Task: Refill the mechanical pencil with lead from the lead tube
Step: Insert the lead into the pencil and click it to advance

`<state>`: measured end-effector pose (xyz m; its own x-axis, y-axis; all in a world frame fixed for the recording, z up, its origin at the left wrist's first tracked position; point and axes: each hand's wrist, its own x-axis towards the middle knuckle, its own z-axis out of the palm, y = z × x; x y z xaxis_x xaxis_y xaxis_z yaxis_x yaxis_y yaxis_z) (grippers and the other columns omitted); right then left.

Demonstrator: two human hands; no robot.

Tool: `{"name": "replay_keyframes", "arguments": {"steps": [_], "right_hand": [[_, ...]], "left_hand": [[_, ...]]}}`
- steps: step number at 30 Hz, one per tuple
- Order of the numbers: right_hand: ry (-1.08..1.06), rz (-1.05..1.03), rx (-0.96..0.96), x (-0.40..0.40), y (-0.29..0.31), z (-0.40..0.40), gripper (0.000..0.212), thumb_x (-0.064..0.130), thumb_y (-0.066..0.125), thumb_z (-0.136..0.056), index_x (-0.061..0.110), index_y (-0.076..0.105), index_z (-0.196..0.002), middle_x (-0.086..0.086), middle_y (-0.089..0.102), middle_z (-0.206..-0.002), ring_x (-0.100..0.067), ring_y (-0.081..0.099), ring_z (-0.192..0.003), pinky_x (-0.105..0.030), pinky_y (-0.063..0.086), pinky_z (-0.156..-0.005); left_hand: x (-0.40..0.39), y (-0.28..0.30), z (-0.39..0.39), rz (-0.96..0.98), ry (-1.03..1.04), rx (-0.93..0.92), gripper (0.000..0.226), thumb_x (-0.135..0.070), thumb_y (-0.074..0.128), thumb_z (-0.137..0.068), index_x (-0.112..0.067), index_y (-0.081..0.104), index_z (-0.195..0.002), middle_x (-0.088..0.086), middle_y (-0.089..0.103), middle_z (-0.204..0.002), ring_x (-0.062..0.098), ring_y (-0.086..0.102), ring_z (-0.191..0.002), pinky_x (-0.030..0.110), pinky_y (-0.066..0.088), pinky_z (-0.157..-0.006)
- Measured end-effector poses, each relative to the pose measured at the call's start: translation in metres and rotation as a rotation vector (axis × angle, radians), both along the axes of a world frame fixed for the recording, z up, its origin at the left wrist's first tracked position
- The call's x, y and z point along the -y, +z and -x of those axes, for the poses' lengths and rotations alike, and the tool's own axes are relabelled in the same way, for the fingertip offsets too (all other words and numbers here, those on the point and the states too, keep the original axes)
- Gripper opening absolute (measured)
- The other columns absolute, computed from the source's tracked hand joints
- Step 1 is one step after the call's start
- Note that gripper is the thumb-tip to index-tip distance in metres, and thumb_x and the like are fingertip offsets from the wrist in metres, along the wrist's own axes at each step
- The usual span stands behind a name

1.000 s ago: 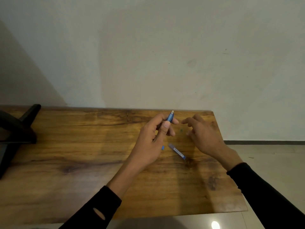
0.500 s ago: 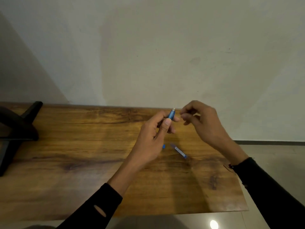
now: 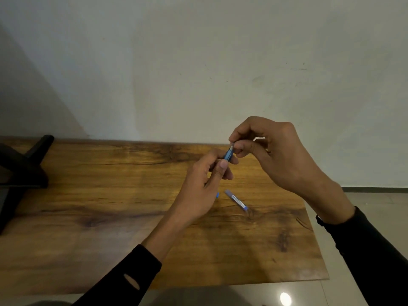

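Left hand (image 3: pixel 199 186): closed around the blue mechanical pencil (image 3: pixel 228 153), which is held tilted above the table, its upper end raised toward the far edge; most of the barrel is hidden inside the fist.
Right hand (image 3: pixel 279 154): thumb and forefinger are pinched on the pale tip at the pencil's upper end; whether a cap or a lead is gripped there cannot be told.
Mechanical pencil: a small blue bit (image 3: pixel 218 195) shows below the left hand; whether it is the pencil's lower end cannot be told.
Lead tube (image 3: pixel 236 199): laid flat on the table (image 3: pixel 110 195), below the hands and apart from them, slanted toward the right edge, with a pale label and a blue end.
Sleeves: black sleeves are worn on both forearms.
Far-left corner: a black object (image 3: pixel 19 171) is partly seen at the table's left edge.
Surroundings: a plain wall (image 3: pixel 198 62) is met by the table's far edge; tiled floor (image 3: pixel 364 206) is seen beyond the right edge.
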<state>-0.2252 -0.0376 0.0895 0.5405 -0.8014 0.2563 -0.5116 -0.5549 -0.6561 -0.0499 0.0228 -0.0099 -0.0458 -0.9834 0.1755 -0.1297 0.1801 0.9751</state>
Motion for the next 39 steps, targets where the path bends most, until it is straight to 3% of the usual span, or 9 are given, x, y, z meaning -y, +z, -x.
{"name": "replay_keyframes", "arguments": {"steps": [6, 13, 16, 21, 26, 30, 32, 35, 39], "right_hand": [[0.023, 0.065, -0.095, -0.001, 0.001, -0.002, 0.01, 0.001, 0.07, -0.101, 0.006, 0.076, -0.108, -0.004, 0.076, -0.097, -0.016, 0.072, -0.088, -0.038, 0.062, -0.079], [0.04, 0.118, -0.209, -0.002, 0.002, -0.002, 0.008, 0.001, 0.072, -0.099, 0.004, 0.076, -0.105, -0.008, 0.075, -0.095, -0.027, 0.071, -0.086, -0.052, 0.06, -0.076], [-0.003, 0.028, -0.192, 0.001, -0.002, -0.003, 0.006, 0.002, 0.072, -0.099, 0.006, 0.075, -0.103, -0.005, 0.075, -0.091, -0.023, 0.071, -0.08, -0.05, 0.061, -0.075], [-0.028, -0.194, 0.092, 0.002, -0.01, -0.005, 0.002, 0.011, 0.078, -0.097, 0.012, 0.079, -0.098, -0.001, 0.075, -0.09, -0.014, 0.07, -0.077, -0.034, 0.063, -0.067], [-0.107, -0.239, 0.332, -0.005, -0.008, -0.018, 0.015, 0.018, 0.074, -0.101, 0.029, 0.079, -0.093, -0.002, 0.078, -0.102, -0.024, 0.072, -0.096, -0.042, 0.063, -0.077], [-0.115, -0.272, 0.54, -0.013, 0.009, -0.029, 0.017, 0.014, 0.058, -0.111, 0.004, 0.07, -0.105, -0.011, 0.078, -0.094, -0.021, 0.077, -0.091, -0.037, 0.064, -0.084], [-0.141, -0.307, 0.666, -0.017, 0.026, -0.031, 0.023, 0.019, 0.046, -0.116, 0.004, 0.062, -0.109, -0.008, 0.071, -0.086, -0.023, 0.076, -0.087, -0.043, 0.065, -0.086], [-0.167, -0.469, 0.926, -0.024, 0.059, -0.032, 0.03, 0.03, 0.033, -0.119, 0.013, 0.054, -0.104, 0.001, 0.051, -0.073, -0.016, 0.058, -0.062, -0.033, 0.06, -0.066], [-0.111, -0.672, 1.142, -0.033, 0.092, -0.035, 0.049, 0.048, 0.034, -0.116, 0.017, 0.048, -0.08, 0.004, 0.032, -0.063, -0.009, 0.023, -0.049, -0.023, 0.023, -0.044]], "left_hand": [[0.001, -0.001, 0.0, -0.025, 0.0, 0.02, 0.023, -0.033, 0.045, -0.115, -0.028, 0.067, -0.12, -0.021, 0.072, -0.092, 0.005, 0.072, -0.09, 0.041, 0.064, -0.093], [0.002, -0.004, -0.001, -0.013, 0.008, 0.062, 0.026, -0.037, 0.046, -0.115, -0.027, 0.069, -0.119, -0.014, 0.071, -0.089, 0.009, 0.072, -0.089, 0.033, 0.06, -0.084], [0.002, -0.006, -0.001, -0.01, 0.024, 0.084, 0.025, -0.035, 0.048, -0.115, -0.025, 0.071, -0.12, -0.015, 0.071, -0.087, 0.008, 0.072, -0.089, 0.02, 0.055, -0.078], [0.003, 0.006, 0.0, 0.011, 0.013, -0.025, 0.024, -0.037, 0.05, -0.113, -0.028, 0.073, -0.116, -0.004, 0.076, -0.088, 0.011, 0.074, -0.087, 0.036, 0.063, -0.083], [0.005, 0.034, -0.004, 0.024, 0.051, -0.14, 0.023, -0.025, 0.055, -0.113, -0.016, 0.074, -0.122, 0.002, 0.08, -0.083, 0.015, 0.078, -0.083, 0.036, 0.065, -0.082], [0.0, 0.056, -0.007, 0.014, 0.046, -0.178, 0.029, -0.033, 0.056, -0.111, -0.012, 0.074, -0.119, 0.005, 0.083, -0.09, 0.015, 0.082, -0.089, 0.026, 0.062, -0.086], [-0.003, 0.069, -0.012, 0.003, 0.064, -0.158, 0.039, -0.043, 0.049, -0.11, -0.015, 0.075, -0.12, 0.004, 0.082, -0.097, 0.012, 0.08, -0.095, 0.029, 0.061, -0.088], [-0.001, 0.095, -0.027, 0.081, 0.136, -0.016, 0.041, -0.047, 0.043, -0.11, -0.026, 0.077, -0.119, -0.007, 0.08, -0.097, 0.006, 0.075, -0.099, 0.035, 0.06, -0.09], [0.007, 0.128, -0.046, 0.227, 0.216, 0.073, 0.034, -0.044, 0.047, -0.111, -0.026, 0.077, -0.116, -0.013, 0.079, -0.096, 0.006, 0.075, -0.101, 0.034, 0.058, -0.095]]}}
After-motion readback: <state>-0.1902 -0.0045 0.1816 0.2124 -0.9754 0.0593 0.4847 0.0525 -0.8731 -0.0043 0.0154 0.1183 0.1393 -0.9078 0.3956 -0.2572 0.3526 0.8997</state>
